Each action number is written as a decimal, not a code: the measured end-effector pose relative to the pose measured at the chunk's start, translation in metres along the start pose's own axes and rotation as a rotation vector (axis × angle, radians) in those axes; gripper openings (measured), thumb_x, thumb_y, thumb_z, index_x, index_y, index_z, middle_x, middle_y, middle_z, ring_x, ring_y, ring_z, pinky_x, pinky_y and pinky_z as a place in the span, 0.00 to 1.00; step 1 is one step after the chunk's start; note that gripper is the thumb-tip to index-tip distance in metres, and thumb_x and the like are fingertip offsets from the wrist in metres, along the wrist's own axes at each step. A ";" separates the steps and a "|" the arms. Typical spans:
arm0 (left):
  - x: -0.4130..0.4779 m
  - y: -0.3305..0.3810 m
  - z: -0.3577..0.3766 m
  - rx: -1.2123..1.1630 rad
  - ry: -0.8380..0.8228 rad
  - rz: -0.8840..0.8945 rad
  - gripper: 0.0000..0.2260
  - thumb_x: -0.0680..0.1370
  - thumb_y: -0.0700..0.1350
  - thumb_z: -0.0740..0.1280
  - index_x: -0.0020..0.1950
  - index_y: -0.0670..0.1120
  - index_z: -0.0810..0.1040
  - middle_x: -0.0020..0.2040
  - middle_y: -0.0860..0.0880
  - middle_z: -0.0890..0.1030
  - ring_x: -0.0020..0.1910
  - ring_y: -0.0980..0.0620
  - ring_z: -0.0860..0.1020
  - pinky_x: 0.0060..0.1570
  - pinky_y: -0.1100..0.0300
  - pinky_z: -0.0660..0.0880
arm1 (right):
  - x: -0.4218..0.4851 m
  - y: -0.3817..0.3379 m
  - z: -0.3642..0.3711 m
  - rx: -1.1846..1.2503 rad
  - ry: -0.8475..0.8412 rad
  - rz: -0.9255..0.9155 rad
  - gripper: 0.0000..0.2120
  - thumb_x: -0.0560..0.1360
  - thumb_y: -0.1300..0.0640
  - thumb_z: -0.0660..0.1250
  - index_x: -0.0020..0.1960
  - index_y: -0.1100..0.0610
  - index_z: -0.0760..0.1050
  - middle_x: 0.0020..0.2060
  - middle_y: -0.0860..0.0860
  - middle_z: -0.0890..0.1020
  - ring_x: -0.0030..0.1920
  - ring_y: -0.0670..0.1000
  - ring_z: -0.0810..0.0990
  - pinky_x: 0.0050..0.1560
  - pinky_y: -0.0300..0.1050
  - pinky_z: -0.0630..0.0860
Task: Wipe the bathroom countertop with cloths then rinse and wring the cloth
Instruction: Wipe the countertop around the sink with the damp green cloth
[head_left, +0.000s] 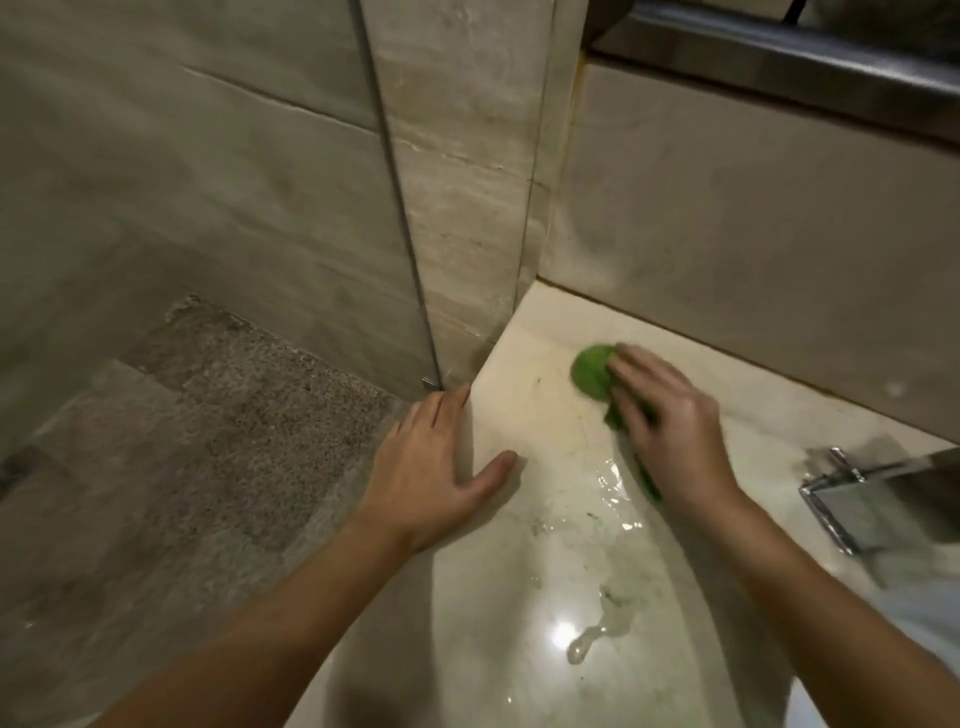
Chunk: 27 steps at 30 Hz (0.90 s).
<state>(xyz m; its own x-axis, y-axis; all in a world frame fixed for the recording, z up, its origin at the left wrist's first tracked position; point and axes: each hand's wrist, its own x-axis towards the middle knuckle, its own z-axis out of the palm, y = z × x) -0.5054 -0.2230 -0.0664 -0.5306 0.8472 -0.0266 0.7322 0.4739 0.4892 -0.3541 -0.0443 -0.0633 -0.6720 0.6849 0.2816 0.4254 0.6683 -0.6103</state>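
Observation:
A green cloth (591, 371) lies on the cream stone countertop (540, 525) near its far left corner. My right hand (670, 421) presses down on the cloth with straight fingers and covers most of it; green shows past the fingertips and below the wrist. My left hand (441, 467) lies flat on the counter's left edge, fingers spread, thumb on the top surface. Streaks and puddles of water glisten on the counter nearer to me.
A chrome faucet (852, 493) stands at the right. A tiled wall (727, 234) backs the counter and a stone pillar (462, 182) closes its left corner. Beyond the left edge, a glass panel and speckled floor (218, 441) lie below.

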 end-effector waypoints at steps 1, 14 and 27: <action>0.000 0.000 0.000 0.000 0.000 -0.003 0.40 0.70 0.71 0.51 0.74 0.47 0.59 0.66 0.50 0.70 0.64 0.51 0.67 0.62 0.55 0.64 | 0.015 0.002 0.006 -0.009 0.039 0.040 0.15 0.71 0.69 0.69 0.58 0.63 0.78 0.59 0.58 0.78 0.59 0.56 0.77 0.65 0.34 0.63; -0.001 -0.001 0.001 0.033 -0.005 0.012 0.40 0.71 0.71 0.50 0.74 0.46 0.60 0.65 0.49 0.70 0.63 0.49 0.68 0.63 0.52 0.66 | 0.013 0.012 -0.008 -0.023 0.117 0.143 0.16 0.72 0.71 0.67 0.58 0.64 0.78 0.59 0.58 0.79 0.59 0.56 0.77 0.63 0.29 0.61; 0.015 0.023 -0.005 0.045 0.070 0.252 0.30 0.76 0.63 0.54 0.73 0.49 0.63 0.71 0.51 0.66 0.68 0.53 0.64 0.64 0.54 0.63 | -0.043 0.007 -0.037 -0.065 0.181 0.183 0.15 0.72 0.66 0.69 0.58 0.56 0.79 0.59 0.52 0.79 0.60 0.54 0.75 0.60 0.42 0.67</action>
<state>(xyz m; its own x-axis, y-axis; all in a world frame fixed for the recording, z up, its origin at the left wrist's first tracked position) -0.4988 -0.2006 -0.0511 -0.3566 0.9217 0.1524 0.8622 0.2618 0.4336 -0.2996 -0.0585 -0.0520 -0.4637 0.8328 0.3024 0.5718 0.5420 -0.6159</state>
